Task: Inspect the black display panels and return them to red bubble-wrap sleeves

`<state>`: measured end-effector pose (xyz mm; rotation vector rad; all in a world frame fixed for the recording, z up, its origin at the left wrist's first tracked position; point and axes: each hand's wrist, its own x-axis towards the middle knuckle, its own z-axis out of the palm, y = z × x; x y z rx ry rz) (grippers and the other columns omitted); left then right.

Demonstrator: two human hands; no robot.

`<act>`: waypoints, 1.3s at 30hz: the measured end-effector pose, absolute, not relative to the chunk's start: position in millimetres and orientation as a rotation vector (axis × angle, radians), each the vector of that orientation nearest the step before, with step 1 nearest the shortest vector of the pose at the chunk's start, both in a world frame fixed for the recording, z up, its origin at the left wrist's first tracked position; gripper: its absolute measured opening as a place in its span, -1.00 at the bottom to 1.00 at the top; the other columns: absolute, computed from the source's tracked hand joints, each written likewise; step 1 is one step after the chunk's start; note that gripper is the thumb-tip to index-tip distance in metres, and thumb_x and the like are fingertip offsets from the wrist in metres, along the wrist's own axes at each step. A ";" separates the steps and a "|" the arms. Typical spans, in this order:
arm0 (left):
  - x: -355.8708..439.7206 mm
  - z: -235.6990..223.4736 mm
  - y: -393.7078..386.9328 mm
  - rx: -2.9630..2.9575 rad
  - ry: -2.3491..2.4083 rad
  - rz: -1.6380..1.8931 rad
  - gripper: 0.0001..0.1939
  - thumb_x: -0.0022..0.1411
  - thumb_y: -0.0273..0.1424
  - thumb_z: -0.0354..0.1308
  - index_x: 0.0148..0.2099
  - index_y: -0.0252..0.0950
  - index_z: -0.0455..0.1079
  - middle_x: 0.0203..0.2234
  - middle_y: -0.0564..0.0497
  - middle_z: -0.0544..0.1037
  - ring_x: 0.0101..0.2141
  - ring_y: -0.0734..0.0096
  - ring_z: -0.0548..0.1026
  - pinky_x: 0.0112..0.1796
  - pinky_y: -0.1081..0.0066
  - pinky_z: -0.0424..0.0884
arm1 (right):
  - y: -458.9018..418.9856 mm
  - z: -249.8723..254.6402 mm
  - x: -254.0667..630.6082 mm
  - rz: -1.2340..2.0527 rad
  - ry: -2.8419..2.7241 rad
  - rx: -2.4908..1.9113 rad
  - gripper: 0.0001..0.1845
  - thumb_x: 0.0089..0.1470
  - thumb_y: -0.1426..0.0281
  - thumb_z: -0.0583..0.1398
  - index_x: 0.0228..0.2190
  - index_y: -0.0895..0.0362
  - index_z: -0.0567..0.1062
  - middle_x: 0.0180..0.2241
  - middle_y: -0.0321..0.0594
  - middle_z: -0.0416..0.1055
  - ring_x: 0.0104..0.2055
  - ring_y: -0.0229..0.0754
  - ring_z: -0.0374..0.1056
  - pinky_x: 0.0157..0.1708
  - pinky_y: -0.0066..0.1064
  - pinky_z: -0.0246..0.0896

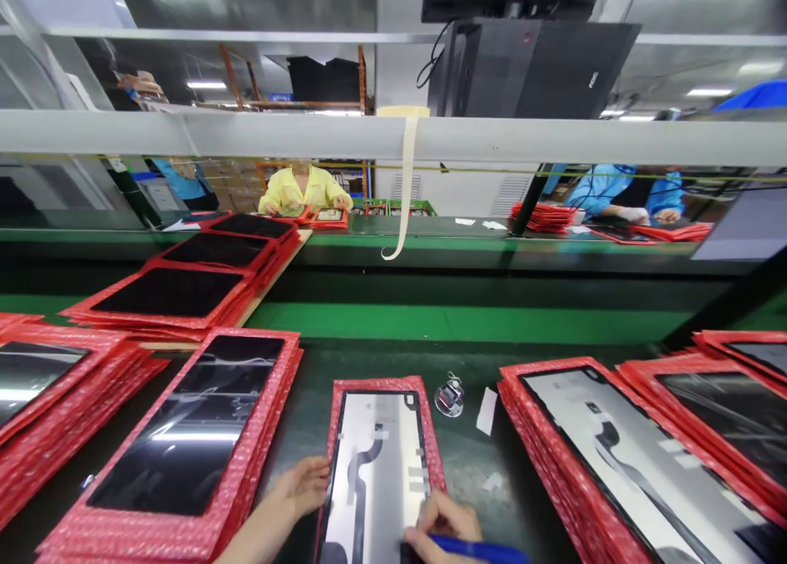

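Note:
A display panel lies back side up on a red bubble-wrap sleeve right in front of me. My left hand rests at the panel's left edge with the fingers curled against the sleeve. My right hand is closed round a blue pen, its tip down on the lower part of the panel. Beside my left hand a stack of red sleeves carries a dark-faced panel.
More red stacks with panels sit at right, far right, left and back left. A small tape dispenser and a white slip lie ahead. Across the green conveyor, people in yellow and blue work.

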<state>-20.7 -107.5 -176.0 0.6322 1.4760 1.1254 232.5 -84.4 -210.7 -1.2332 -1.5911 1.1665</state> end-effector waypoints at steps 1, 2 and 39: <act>-21.8 -174.6 -107.2 0.593 1.479 1.114 -0.58 -0.35 -0.32 0.35 -0.32 -0.28 0.47 -0.32 -0.15 0.55 -0.23 0.06 0.50 -0.13 0.16 0.37 | -84.8 -210.9 232.7 1.138 -1.620 -1.252 -0.55 -0.15 0.22 0.29 -0.77 0.09 0.19 -0.74 -0.43 0.11 -0.64 -0.33 0.04 -0.60 -0.48 -0.03; -22.6 -172.3 -106.8 0.560 1.481 1.103 -0.59 -0.32 -0.34 0.31 -0.29 -0.29 0.46 -0.30 -0.16 0.54 -0.21 0.06 0.50 -0.13 0.16 0.37 | -84.7 -210.7 233.1 1.111 -1.648 -1.269 -0.55 -0.12 0.27 0.27 -0.77 0.09 0.15 -0.74 -0.43 0.08 -0.63 -0.32 0.03 -0.57 -0.48 -0.01; 8.5 -67.7 -66.6 0.858 1.473 1.184 -0.43 -0.04 -0.43 0.25 0.07 -0.29 0.26 0.08 -0.15 0.44 0.12 0.06 0.33 0.10 0.27 0.17 | -74.9 -145.7 267.1 1.203 -1.168 -1.136 -0.61 -0.01 0.05 0.28 -0.55 0.13 0.54 -0.68 -0.31 0.36 -0.61 -0.28 0.23 -0.57 -0.48 0.13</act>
